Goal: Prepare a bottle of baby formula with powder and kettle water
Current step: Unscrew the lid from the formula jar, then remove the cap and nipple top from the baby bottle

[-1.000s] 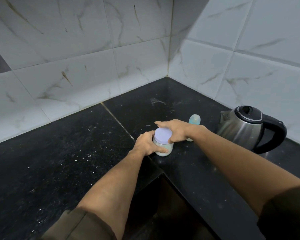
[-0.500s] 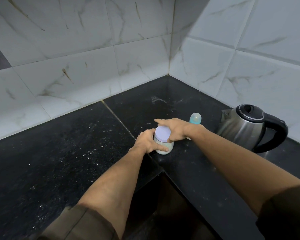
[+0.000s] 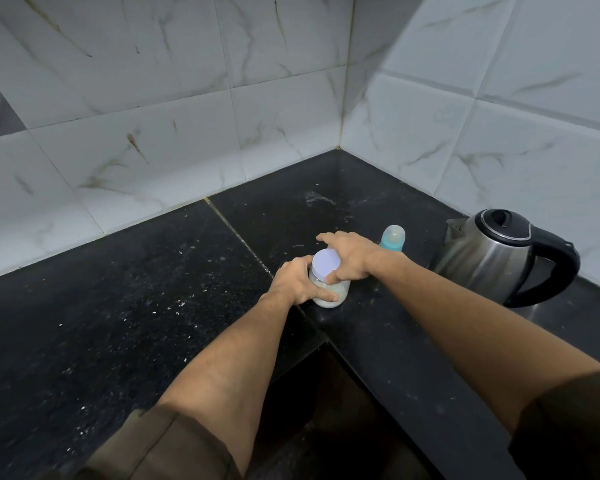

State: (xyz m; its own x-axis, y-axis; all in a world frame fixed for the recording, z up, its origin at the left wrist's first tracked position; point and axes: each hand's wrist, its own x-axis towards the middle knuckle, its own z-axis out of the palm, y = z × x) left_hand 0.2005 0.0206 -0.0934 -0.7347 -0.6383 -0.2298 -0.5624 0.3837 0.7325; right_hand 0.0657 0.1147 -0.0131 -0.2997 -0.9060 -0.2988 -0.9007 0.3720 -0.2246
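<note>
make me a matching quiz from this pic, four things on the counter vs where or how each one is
Things:
1. powder jar
2. jar lid
3. baby bottle
4. kettle

Places or states:
A. stands untouched at the far right
B. teal, partly hidden behind the right hand
C. held round its body by the left hand
D. pale lilac, gripped at its rim by the right hand

Pairs: 1-C, 2-D, 3-B, 4-A

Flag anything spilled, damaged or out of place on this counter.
Pale specks are scattered across the black countertop, and a whitish smear marks it near the wall corner, possibly spilled powder. The powder jar, lid on, baby bottle and kettle stand upright.
</note>
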